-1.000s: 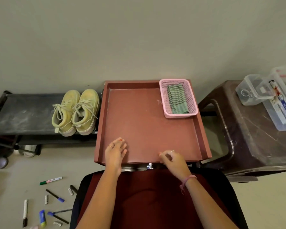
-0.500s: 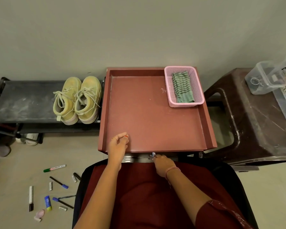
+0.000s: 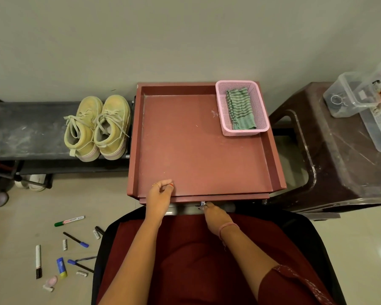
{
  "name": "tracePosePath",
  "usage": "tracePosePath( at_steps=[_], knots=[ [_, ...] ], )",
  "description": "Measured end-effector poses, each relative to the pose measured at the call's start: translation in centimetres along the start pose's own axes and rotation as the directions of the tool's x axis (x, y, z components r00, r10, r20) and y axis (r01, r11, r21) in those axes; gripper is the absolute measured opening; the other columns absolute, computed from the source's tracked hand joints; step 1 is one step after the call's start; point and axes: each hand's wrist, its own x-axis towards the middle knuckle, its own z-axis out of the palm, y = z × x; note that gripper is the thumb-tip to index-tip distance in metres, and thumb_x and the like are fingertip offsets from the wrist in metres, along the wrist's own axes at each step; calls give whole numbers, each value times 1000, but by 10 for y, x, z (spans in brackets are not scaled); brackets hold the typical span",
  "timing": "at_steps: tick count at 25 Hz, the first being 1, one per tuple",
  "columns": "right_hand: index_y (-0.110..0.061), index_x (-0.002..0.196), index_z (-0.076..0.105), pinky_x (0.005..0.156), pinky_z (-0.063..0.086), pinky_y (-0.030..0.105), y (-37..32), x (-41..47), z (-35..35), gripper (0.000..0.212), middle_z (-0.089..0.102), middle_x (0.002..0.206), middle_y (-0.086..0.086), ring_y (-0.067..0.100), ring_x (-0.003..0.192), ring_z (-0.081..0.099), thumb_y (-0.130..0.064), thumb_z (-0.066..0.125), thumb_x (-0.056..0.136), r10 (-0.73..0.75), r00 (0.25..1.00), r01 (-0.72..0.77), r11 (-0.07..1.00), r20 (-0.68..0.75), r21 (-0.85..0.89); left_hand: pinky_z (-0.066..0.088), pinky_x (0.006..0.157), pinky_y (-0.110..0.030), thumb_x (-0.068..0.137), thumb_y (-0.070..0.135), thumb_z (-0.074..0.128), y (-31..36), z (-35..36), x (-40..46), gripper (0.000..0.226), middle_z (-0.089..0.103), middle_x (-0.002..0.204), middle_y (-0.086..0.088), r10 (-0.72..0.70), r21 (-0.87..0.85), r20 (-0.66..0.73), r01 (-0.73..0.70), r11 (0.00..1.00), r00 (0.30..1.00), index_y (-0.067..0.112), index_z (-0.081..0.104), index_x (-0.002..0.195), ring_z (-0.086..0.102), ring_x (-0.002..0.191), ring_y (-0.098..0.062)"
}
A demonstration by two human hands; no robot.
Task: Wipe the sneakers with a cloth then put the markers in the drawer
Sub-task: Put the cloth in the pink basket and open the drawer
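Note:
A pair of pale yellow sneakers stands on a black rack, left of the red-brown cabinet top. A green striped cloth lies folded in a pink basket at the top's far right corner. Several markers lie on the floor at lower left, among them a green one and a blue-capped one. My left hand rests on the top's front edge with its fingers curled. My right hand pinches the small metal knob of the drawer, whose front shows just below the top.
The black rack runs off to the left, with other shoes under it. A brown plastic stool on the right carries clear containers. A glue stick and loose caps lie among the markers. My lap fills the near foreground.
My right hand dropped from the top's front edge to the drawer knob below it. My left hand's fingers curled in. A strip of drawer front now shows under the top.

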Motion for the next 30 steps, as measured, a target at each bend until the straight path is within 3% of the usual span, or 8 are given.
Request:
tracePosePath(
  at_steps=[5, 10, 14, 17, 20, 24, 27, 30],
  knots=[
    [-8, 134, 49, 95, 48, 43, -5, -12, 9, 50, 46, 133, 13, 31, 116, 54, 10, 37, 89, 18, 1000, -18, 1000, -12, -5, 37, 92, -15, 96, 11, 54, -12, 6, -17, 24, 67, 116, -5, 141, 352, 113, -173, 920, 983, 8, 68, 115, 58, 103, -12],
    [-10, 130, 52, 94, 47, 44, -8, -28, 15, 43, 52, 129, 15, 33, 115, 55, 5, 38, 92, 46, 998, -47, 999, 31, 6, 43, 93, -32, 96, 15, 51, -36, 13, -33, 25, 69, 107, -13, 228, 604, 302, -370, 706, 926, 6, 72, 107, 61, 104, -27],
    [-16, 137, 48, 98, 46, 39, -6, -43, 19, 53, 53, 132, 12, 29, 119, 53, 3, 41, 88, 31, 996, -40, 991, 79, 126, 43, 87, -35, 98, 24, 47, -51, 17, -39, 29, 69, 100, -10, 201, 712, 332, -384, 588, 922, 10, 72, 98, 61, 97, -25],
    [-15, 116, 66, 94, 46, 32, -1, -57, 8, 32, 65, 117, 6, 23, 109, 60, -13, 46, 91, 22, 987, 28, 951, -160, 307, 42, 82, -34, 98, 27, 46, -53, 17, -41, 32, 67, 99, -12, 191, 740, 309, -362, 567, 932, 7, 72, 94, 59, 95, -25],
    [-14, 104, 68, 90, 46, 24, 23, -65, -7, 21, 64, 105, 0, 16, 101, 60, -16, 52, 91, 81, 896, 83, 935, -436, 344, 42, 83, -34, 98, 26, 48, -57, 17, -41, 32, 66, 99, -13, 185, 737, 314, -362, 571, 931, 6, 72, 96, 59, 95, -25],
    [-17, 129, 55, 99, 42, 27, 47, -73, -9, 35, 52, 127, -3, 15, 119, 49, -22, 52, 94, 103, 951, -48, 981, -293, 189, 44, 85, -35, 97, 26, 49, -60, 19, -42, 31, 66, 100, -12, 188, 728, 292, -346, 592, 938, 6, 73, 97, 60, 96, -26],
    [-13, 120, 61, 98, 39, 28, 47, -68, -5, 28, 55, 121, 2, 19, 115, 50, -14, 49, 95, 41, 949, -20, 997, -311, 69, 43, 82, -36, 96, 25, 51, -61, 20, -42, 30, 66, 95, -14, 201, 730, 285, -348, 588, 937, 4, 72, 90, 60, 95, -29],
    [-9, 109, 66, 91, 46, 31, 50, -70, 4, 27, 61, 112, 7, 24, 108, 56, 0, 48, 91, 46, 953, -35, 998, -299, 42, 47, 85, -37, 94, 25, 56, -73, 19, -49, 24, 68, 99, -12, 152, 738, 298, -329, 589, 942, 8, 73, 94, 61, 97, -28]
  ],
)
